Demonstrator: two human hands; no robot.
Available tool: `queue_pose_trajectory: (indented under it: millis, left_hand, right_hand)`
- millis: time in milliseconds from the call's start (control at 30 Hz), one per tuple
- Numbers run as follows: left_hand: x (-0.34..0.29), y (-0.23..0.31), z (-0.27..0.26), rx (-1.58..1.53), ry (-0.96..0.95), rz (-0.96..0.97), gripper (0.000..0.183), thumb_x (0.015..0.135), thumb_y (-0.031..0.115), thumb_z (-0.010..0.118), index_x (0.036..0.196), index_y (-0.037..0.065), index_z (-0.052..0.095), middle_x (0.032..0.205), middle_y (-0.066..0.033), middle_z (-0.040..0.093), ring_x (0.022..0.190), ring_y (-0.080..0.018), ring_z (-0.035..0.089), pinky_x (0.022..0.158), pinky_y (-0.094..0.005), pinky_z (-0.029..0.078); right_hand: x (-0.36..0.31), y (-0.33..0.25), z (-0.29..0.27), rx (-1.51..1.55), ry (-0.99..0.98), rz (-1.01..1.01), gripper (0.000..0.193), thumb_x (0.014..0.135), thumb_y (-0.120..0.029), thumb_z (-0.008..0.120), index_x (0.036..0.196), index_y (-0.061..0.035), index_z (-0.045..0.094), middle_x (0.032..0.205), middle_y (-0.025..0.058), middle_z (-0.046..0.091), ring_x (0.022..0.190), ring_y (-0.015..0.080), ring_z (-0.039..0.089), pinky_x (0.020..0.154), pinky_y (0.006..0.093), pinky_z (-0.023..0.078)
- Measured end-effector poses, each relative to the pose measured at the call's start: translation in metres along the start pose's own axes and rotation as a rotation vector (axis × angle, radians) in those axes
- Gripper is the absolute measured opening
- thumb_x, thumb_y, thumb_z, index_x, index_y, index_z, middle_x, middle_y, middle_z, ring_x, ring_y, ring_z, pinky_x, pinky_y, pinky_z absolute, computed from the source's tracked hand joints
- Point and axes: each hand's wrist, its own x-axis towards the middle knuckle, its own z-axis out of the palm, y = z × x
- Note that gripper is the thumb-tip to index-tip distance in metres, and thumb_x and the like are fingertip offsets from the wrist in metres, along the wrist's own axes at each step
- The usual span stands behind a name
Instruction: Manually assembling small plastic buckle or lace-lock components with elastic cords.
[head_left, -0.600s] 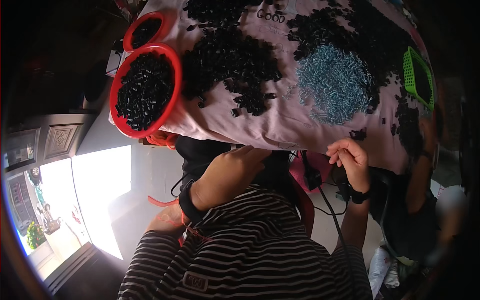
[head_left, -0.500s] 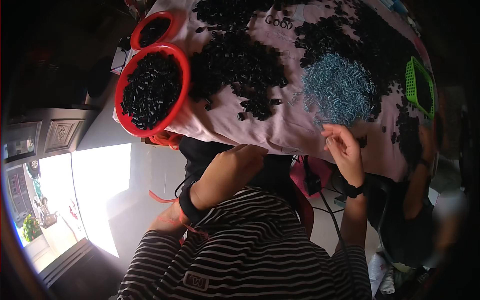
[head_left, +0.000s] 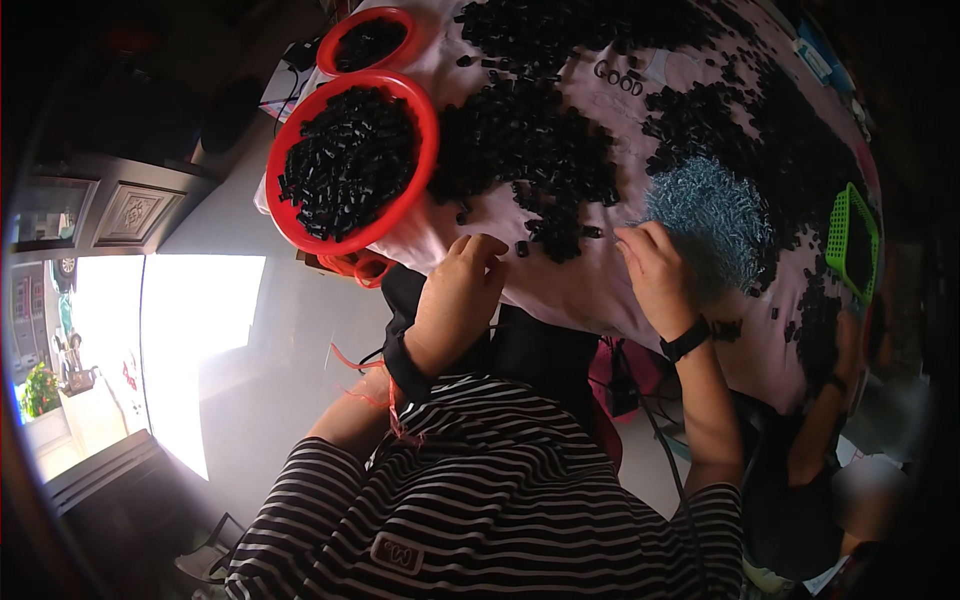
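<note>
My left hand (head_left: pixel 461 297), fingers curled closed, is at the near edge of the pink cloth, just right of the large red basin (head_left: pixel 426 150) full of small black parts (head_left: pixel 350 165). Anything in its fingers is hidden. To its right, my right hand (head_left: pixel 662 280) is over the cloth with thumb and fingertips pinched together. What they hold, if anything, is too small to make out. Right beside that hand lies a heap of small bluish metal pieces (head_left: pixel 715 210) that look like screws. Between and beyond my hands spreads a pile of black parts (head_left: pixel 545 150).
A smaller red basin (head_left: pixel 408 30) stands behind the large one. More black parts (head_left: pixel 810 140) cover the cloth's far and right side, near a green plastic basket (head_left: pixel 842 225). Another person's arm (head_left: pixel 828 405) reaches in at the right. A dark cable (head_left: pixel 662 445) hangs below the table.
The view has shifted, with the basins now farther right. My left hand has lifted toward the basin. My right hand has moved left and farther over the cloth, its fingers now pinched.
</note>
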Motion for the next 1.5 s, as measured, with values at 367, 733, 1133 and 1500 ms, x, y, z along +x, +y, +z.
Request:
queue_pose_trajectory:
  millis: [367,733,1133,1500]
  left_hand:
    - [0.015,-0.009,0.019,0.198,0.041,0.13,0.022,0.092,0.013,0.066,0.113,0.008,0.066,0.106,-0.0148,0.063,0.09,-0.0371,0.069,0.077,-0.0459,0.057]
    - [0.015,0.008,0.022,0.218,0.116,0.125,0.026,0.091,0.019,0.072,0.114,0.01,0.066,0.104,-0.0135,0.062,0.086,-0.0363,0.068,0.072,-0.0461,0.057]
    - [-0.028,0.08,0.081,-1.348,-0.828,-0.276,0.091,0.092,0.02,0.081,0.158,0.002,0.021,0.145,-0.0143,0.05,0.131,-0.021,0.053,0.111,-0.0324,0.043]
    - [-0.035,0.082,0.077,-1.183,-0.673,-0.191,0.053,0.1,0.029,0.073,0.138,0.004,0.045,0.115,-0.0008,0.056,0.104,-0.0087,0.053,0.091,-0.0249,0.046]
  right_hand:
    - [0.006,-0.004,0.004,-0.317,-0.146,0.003,0.011,0.092,-0.008,0.07,0.101,-0.0056,0.064,0.096,0.0092,0.062,0.08,0.0301,0.067,0.067,0.0391,0.054]
    - [0.016,0.006,-0.028,0.961,0.144,0.785,0.013,0.1,-0.017,0.068,0.106,-0.0048,0.069,0.092,0.0018,0.069,0.057,0.0007,0.05,0.047,0.0191,0.033]
    - [0.034,-0.002,-0.01,1.568,0.375,0.78,0.012,0.1,-0.015,0.067,0.105,-0.005,0.07,0.092,0.0026,0.068,0.063,0.0058,0.051,0.055,0.022,0.037]
    - [0.049,-0.036,-0.009,0.842,0.441,0.58,0.015,0.103,-0.019,0.066,0.111,-0.0054,0.066,0.094,0.0021,0.067,0.061,0.0053,0.056,0.052,0.0197,0.042]
